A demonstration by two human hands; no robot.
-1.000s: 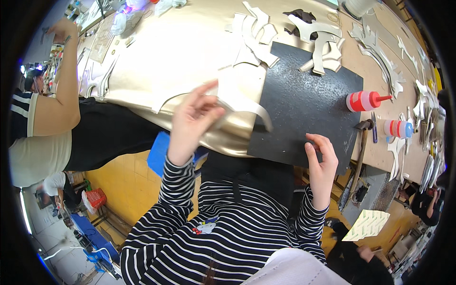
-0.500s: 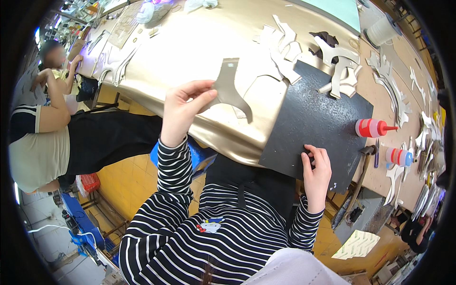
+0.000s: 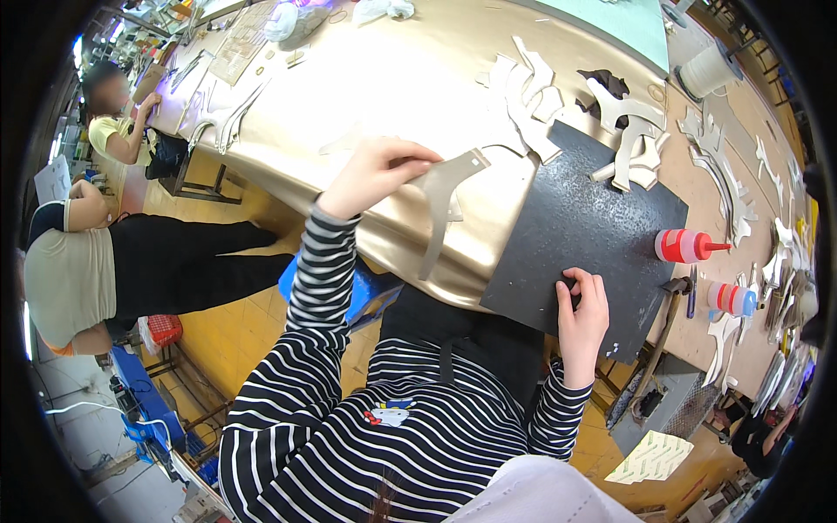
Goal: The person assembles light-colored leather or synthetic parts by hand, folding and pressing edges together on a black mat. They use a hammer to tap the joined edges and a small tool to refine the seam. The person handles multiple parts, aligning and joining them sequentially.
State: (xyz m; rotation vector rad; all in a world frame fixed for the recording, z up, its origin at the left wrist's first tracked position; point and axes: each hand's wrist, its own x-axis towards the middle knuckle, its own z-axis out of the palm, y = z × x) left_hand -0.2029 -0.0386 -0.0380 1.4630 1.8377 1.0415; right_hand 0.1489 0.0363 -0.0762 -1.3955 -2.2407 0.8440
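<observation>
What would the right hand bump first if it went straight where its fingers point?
Probably the black mat, just under and ahead of the right hand. If it passes above, the pale cut pieces beyond look next; height is unclear.

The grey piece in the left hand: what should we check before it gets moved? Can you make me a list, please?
1. Grey piece gripped: ok, the left hand pinches it.
2. Right hand free: ok, it holds nothing that I can see.
3. Right hand off the mat: cannot tell whether they touch.
4. Mat without pieces on it: not ok, some white pieces overlap its far end.
5. Hammer apart from both hands: ok.
6. Grey piece's hidden side clean: cannot tell.
</observation>
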